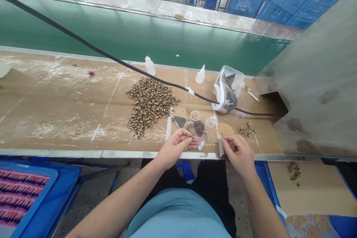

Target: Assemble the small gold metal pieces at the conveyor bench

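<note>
My left hand [177,148] pinches a small gold-and-dark piece [192,138] at its fingertips, above a clear plastic sheet [178,113] holding brown fabric scraps [196,128]. My right hand [238,155] rests at the bench's front edge, its fingertips pressed together; anything between them is too small to see. Just beyond those fingertips lie a heap of tan beads [225,129] and a small cluster of gold-and-brown beaded pieces [246,130]. A much larger heap of similar pieces [150,106] spreads to the left. Two small clear cups [195,116] stand between my hands and the heap.
White squeeze bottles [150,66] and a clear tub [227,81] with camouflage cloth stand behind. A black cable [119,61] crosses the bench. A green conveyor belt [139,37] runs beyond, a grey metal hood [315,81] juts in at right, and blue crates [28,197] sit below left.
</note>
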The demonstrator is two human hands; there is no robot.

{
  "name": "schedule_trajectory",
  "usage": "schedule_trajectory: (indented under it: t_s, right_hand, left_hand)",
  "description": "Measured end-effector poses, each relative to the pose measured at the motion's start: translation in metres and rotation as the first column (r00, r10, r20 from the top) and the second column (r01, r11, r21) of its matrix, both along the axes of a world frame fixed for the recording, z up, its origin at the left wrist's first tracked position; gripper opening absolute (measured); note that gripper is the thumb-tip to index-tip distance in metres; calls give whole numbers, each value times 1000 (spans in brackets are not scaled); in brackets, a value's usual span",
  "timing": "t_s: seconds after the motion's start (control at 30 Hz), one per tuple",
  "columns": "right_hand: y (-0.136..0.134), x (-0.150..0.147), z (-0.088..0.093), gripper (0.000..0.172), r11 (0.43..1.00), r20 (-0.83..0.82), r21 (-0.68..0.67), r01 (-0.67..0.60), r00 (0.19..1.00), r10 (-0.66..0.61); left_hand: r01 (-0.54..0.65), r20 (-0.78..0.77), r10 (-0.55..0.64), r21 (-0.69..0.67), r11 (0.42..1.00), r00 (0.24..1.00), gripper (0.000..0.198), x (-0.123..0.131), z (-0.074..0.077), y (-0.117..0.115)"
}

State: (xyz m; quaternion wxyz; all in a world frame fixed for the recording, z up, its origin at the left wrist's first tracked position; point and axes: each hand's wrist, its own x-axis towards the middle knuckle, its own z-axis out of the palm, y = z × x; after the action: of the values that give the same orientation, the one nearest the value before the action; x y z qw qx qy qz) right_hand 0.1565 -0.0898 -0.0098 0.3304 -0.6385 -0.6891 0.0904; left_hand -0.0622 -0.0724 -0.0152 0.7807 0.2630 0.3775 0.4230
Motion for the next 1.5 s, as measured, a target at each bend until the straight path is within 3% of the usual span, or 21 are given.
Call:
schedule_trajectory:
  t_s: [0.17, 0.33, 1.5]
  right_hand:
    - [-1, -33, -6, 13, 983, -78, 123, -136, 986, 146]
    - [2, -50, -21, 8, 963, -27, 193, -189, 980, 197]
    - [-1, -46, -24, 13, 940, -83, 267, -211, 967, 241]
  left_hand:
    - [-6, 80, 10, -53, 999, 997, 37, 13, -3, -3]
    - [-43, 103, 49, -59, 997, 993, 39, 16, -7, -4]
    - [-35, 65, 35, -13, 999, 997, 37, 16, -5, -7]
